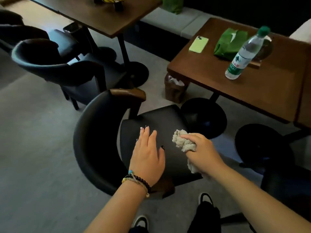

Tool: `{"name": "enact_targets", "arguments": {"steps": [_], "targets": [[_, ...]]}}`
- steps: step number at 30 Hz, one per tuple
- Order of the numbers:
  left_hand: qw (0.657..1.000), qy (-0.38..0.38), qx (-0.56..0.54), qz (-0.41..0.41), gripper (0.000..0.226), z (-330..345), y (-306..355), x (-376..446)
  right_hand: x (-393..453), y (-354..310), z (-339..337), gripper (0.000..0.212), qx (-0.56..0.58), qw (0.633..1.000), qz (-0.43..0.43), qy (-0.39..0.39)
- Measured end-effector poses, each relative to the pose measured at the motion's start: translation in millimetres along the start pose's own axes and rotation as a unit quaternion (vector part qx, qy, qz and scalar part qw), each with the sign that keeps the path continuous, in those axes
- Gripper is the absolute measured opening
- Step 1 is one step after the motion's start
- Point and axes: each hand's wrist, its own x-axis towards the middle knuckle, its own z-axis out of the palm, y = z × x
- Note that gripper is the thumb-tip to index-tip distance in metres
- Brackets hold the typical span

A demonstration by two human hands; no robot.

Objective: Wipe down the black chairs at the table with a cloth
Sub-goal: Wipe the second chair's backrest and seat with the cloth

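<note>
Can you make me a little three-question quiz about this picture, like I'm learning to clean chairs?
1. True or false: the cloth is in the right hand.
2. Which thing stands upright on the table? A) phone B) water bottle C) green packet
3. Fill in: the left hand lies with straight fingers over the chair's ____.

Key:
1. True. The right hand grips the bunched cloth.
2. B. The phone and packet lie flat.
3. Seat, the black one on the nearest chair.
</note>
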Motion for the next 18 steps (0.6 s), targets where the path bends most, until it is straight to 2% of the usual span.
{"name": "enact_targets", "arguments": {"steps": [5, 9, 15, 18], "targets": [[0.998, -0.017, 0.013, 0.062, 0.058, -60.1, -49.5, -30.5, -42.2, -67.8, 38.8, 0.044, 0.052, 0.997, 0.02, 0.062], [0.996, -0.064, 0.004, 0.068, 0.059, -78.5, -83.0, -42.5, -62.2, -94.7, 69.9, 0.037, 0.095, 0.988, 0.08, 0.096], [0.979, -0.185, 0.06, 0.062, 0.062, -67.2, -124.2, -47.4, -72.5, -97.5, 118.0, 0.032, 0.12, 0.97, 0.197, 0.082], [0.963, -0.246, 0.072, 0.077, 0.066, -57.1, -140.8, -43.3, -82.0, -95.8, 140.9, 0.028, 0.145, 0.949, 0.254, 0.116]]}}
